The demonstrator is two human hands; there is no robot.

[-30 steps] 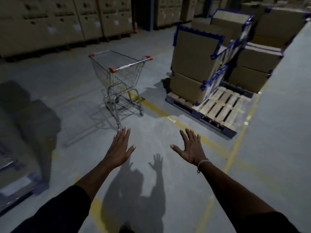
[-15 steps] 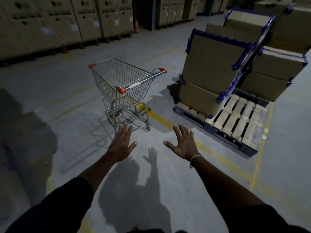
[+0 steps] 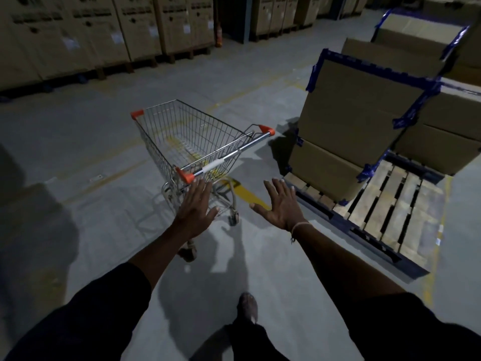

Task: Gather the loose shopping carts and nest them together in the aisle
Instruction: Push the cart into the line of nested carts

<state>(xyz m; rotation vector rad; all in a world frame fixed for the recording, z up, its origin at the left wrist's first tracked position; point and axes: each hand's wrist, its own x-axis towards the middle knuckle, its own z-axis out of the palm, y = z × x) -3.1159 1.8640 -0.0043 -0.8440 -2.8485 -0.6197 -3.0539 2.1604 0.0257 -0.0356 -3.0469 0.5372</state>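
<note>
**Both hands reach, empty, toward one cart**

A grey concrete floor point(image 3: 91, 142) fills most of the frame, crossed by faint yellow lines point(image 3: 244, 195). Along the top left runs a row of tall cardboard boxes point(image 3: 86, 32), with more stacks at top centre. In the upper right a stack of cartons point(image 3: 356, 121) edged with blue tape leans on a wooden pallet point(image 3: 387, 217), whose bare slats show at the right of centre.

The cart point(image 3: 192, 142), a wire one with orange corner caps, stands in the middle of the frame, just left of the pallet and apart from it. Its basket holds nothing that can be seen. Its handle point(image 3: 226, 157) runs from lower left to upper right, on the side nearest the camera. One rear wheel point(image 3: 233, 219) shows below the handle, between the two hands.

Two arms in dark sleeves point(image 3: 86, 316) stretch up from the bottom corners. The left hand point(image 3: 196, 207) is spread flat, palm down, fingers straight; its fingertips lie just below the handle's near orange cap, and whether they touch it cannot be told. The right hand point(image 3: 281, 207) is likewise spread and grasps nothing, hanging below and right of the handle, apart from it. A thin band point(image 3: 299, 226) circles the right wrist. A foot point(image 3: 248, 307) shows at bottom centre.
</note>
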